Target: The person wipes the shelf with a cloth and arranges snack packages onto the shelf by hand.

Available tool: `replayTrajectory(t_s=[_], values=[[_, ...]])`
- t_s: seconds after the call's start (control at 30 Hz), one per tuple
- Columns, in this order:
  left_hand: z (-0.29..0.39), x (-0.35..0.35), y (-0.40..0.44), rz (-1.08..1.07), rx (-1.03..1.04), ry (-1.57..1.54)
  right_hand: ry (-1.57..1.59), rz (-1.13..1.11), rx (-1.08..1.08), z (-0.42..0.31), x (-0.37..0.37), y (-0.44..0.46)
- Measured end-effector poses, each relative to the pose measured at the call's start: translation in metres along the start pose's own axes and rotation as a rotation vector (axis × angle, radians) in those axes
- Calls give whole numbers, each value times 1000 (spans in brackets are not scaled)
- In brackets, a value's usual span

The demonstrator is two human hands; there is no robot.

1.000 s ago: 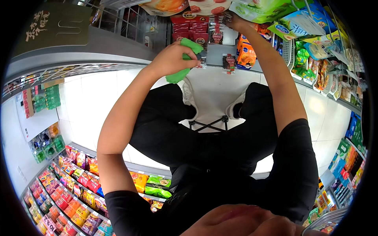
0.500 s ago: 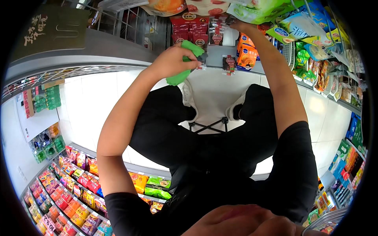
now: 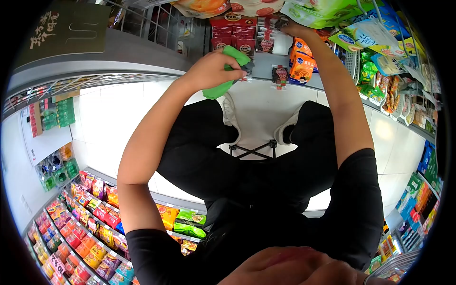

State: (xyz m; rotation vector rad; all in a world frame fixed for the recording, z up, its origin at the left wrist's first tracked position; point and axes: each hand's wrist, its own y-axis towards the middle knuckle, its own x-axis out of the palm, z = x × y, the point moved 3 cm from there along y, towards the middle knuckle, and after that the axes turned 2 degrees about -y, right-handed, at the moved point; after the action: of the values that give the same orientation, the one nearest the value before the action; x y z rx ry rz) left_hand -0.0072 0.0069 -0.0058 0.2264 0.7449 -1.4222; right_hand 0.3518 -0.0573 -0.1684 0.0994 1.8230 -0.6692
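Observation:
My left hand (image 3: 213, 70) is closed around a green cloth (image 3: 219, 89) in front of the shelf edge. A small dark packet (image 3: 248, 66) shows by its fingertips; I cannot tell whether it is held too. Further back on the shelf, my right hand (image 3: 295, 30) reaches in beside small clear packets with red labels (image 3: 267, 43). Its fingers are partly hidden, so their grip is unclear. Below that forearm lie orange snack packets (image 3: 302, 66). Red packets (image 3: 234, 35) stand in rows behind my left hand. One small red-labelled packet (image 3: 280, 75) lies at the shelf's front edge.
Large snack bags (image 3: 311, 13) lie along the back. A white basket (image 3: 351, 66) and wire rack with bagged snacks (image 3: 375, 80) stand to the right. A dark green box (image 3: 71, 31) is at the left. Behind me are tiered snack shelves (image 3: 90, 228). A folding stool (image 3: 251, 151) is under me.
The view has shifted slightly, so the shelf goods sit a little further right. My left hand still holds the green cloth, and my right hand stays at the back of the shelf.

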Motion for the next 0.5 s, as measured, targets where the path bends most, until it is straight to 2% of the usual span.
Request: replayTrajectory(t_s=[0.07, 0.17, 0.27, 0.47, 0.5], values=[[1, 0, 0, -7, -17, 3, 46, -27, -6, 2, 0, -4], [2, 1, 1, -15, -29, 9, 44, 129, -50, 6, 4, -13], [2, 1, 3, -23, -37, 16, 112, 88, -58, 14, 8, -11], [-1, 2, 3, -24, -22, 10, 439, -47, -118, 34, 32, 23], [-2, 2, 3, -26, -21, 7, 335, -6, -100, 29, 27, 19]])
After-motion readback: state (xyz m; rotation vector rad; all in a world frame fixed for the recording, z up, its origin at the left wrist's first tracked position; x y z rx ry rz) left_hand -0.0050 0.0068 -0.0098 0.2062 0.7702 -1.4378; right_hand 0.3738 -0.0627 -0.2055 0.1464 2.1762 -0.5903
